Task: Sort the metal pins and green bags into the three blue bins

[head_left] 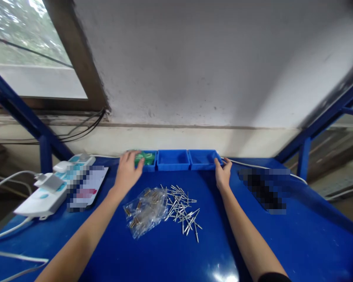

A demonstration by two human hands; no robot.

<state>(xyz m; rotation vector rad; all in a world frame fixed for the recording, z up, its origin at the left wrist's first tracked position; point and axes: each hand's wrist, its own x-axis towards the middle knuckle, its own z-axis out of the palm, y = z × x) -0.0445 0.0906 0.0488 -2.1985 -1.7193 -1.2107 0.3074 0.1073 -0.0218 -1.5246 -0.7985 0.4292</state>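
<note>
Three small blue bins stand side by side near the wall. My left hand (128,171) is closed on the outer end of the left blue bin (149,168), which has green pieces (147,158) inside. That hand covers part of the bin. At the opposite end of the row, my right hand (223,172) grips the right blue bin (204,166) by its outer side, thumb near the rim. Between them sits the middle blue bin (173,166). Nearer me lie a clear plastic bag (150,213) with brass-coloured cylindrical pieces and a loose pile of silver pop rivets (182,207).
A white power strip (47,196) with plugs and cables lies at the left, beside a partly blurred flat device (90,188). A blurred dark object (261,191) rests at the right. Blue frame posts (304,158) flank the blue table (164,258); a wall (194,78) rises behind.
</note>
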